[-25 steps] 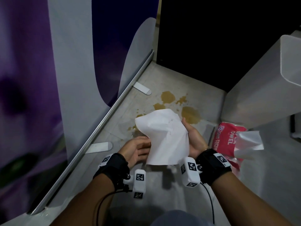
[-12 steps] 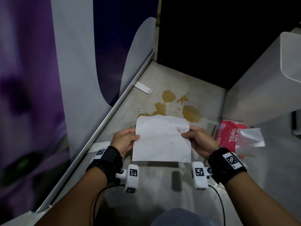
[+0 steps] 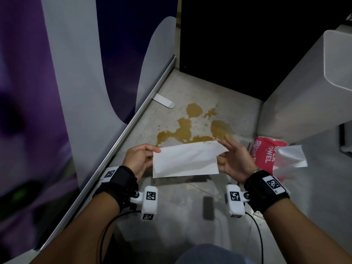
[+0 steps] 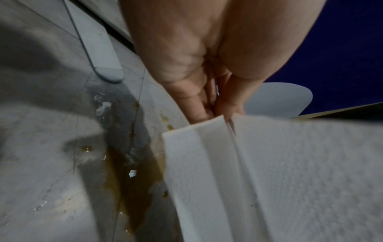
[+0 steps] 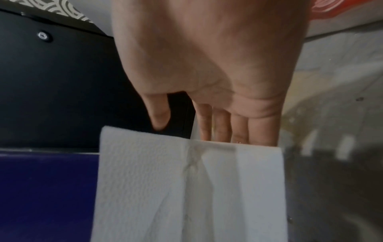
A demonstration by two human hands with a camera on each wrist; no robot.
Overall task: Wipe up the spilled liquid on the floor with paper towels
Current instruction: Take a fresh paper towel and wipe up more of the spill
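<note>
A brown spill [image 3: 182,128] spreads over the grey floor between the banner rail and the white bin. Just above its near edge I hold a white paper towel [image 3: 184,162], folded over into a wide strip. My left hand [image 3: 154,151] pinches its left edge between thumb and fingers; the left wrist view shows that pinch [image 4: 215,113] on the towel [image 4: 269,172], with the spill [image 4: 124,172] below. My right hand [image 3: 224,153] has straight, spread fingers against the right edge. In the right wrist view the right hand [image 5: 196,131] has fingers behind the towel [image 5: 186,188] and the thumb just clear above it.
A red paper towel pack [image 3: 266,153] lies on the floor at the right, one sheet [image 3: 289,159] sticking out. Behind it stands a white bin [image 3: 304,82]. A black cabinet [image 3: 247,44] closes the back. The banner's metal rail [image 3: 123,134] and white foot [image 3: 163,101] run along the left.
The flat sheet has been folded over into a narrower strip and lowered toward the floor. My right hand's fingers have straightened and spread; more of the spill shows.
</note>
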